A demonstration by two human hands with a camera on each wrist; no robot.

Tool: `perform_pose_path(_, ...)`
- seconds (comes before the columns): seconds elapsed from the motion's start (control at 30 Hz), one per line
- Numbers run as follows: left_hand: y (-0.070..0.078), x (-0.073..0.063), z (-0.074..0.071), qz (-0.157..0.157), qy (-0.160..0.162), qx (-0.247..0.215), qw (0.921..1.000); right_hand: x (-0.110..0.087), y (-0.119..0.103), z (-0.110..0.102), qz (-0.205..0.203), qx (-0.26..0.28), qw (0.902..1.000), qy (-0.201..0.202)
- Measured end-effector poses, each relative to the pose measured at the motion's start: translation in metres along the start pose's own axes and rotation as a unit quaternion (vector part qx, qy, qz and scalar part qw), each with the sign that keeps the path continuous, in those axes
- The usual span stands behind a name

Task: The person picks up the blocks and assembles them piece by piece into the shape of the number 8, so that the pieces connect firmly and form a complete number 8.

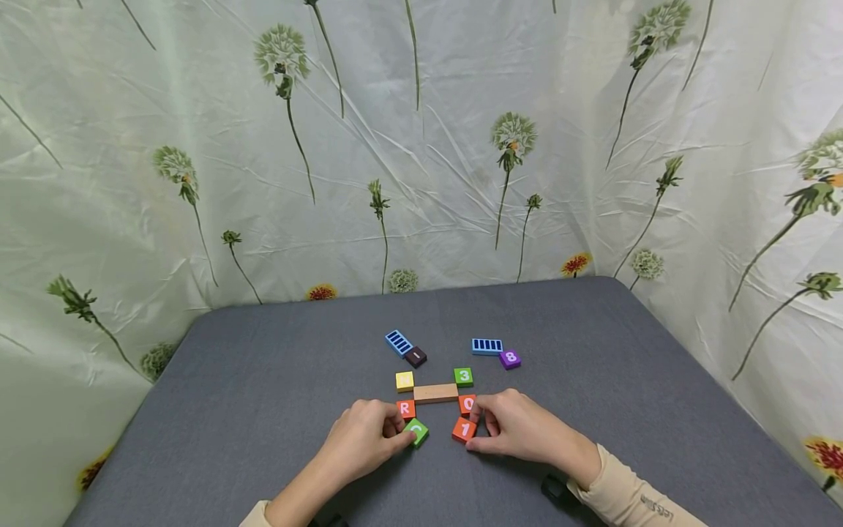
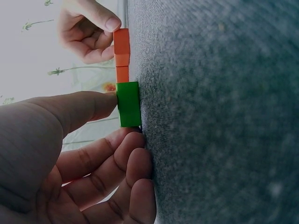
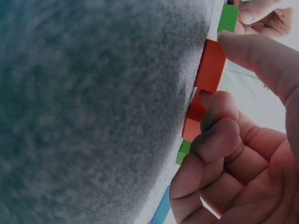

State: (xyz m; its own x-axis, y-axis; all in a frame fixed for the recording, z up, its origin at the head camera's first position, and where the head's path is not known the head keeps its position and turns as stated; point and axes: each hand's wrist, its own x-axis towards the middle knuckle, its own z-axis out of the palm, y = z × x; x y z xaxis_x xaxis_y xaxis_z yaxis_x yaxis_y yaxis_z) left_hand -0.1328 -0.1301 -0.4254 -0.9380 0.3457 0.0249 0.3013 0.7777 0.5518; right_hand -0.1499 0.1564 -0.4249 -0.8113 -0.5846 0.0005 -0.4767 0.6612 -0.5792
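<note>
My left hand (image 1: 365, 439) pinches a green letter block (image 1: 416, 432) between thumb and fingers, low on the cloth. Part of its white letter is hidden by the thumb. My right hand (image 1: 520, 428) holds an orange block marked 1 (image 1: 464, 430), with the thumb at its near edge and fingers at the far side. Just beyond these lie a red block marked R (image 1: 405, 409) and an orange block marked 0 (image 1: 467, 404). A plain wooden plank (image 1: 436, 394) spans between the two columns. In the left wrist view, the thumb presses the green block (image 2: 129, 104).
Farther back are a yellow block (image 1: 405, 380), a green block marked 3 (image 1: 464, 376), a dark block (image 1: 416, 356), a purple block marked 8 (image 1: 510, 359) and two blue slotted pieces (image 1: 398, 342). A flowered curtain (image 1: 421, 146) hangs behind the grey-covered table (image 1: 276, 351).
</note>
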Motion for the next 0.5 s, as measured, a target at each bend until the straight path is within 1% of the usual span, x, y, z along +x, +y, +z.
perform_pose_path(0.33,-0.0005,0.0002,0.0003,-0.005,-0.003,0.0,1.0,0.0001,-0.0007,-0.0004,0.007,0.005,1.0,0.0)
perform_pose_path(0.5,-0.0006,0.0001,0.0007,-0.009,-0.006,0.005,0.9999,-0.0011,-0.0006,-0.001,-0.004,0.005,0.9999,0.008)
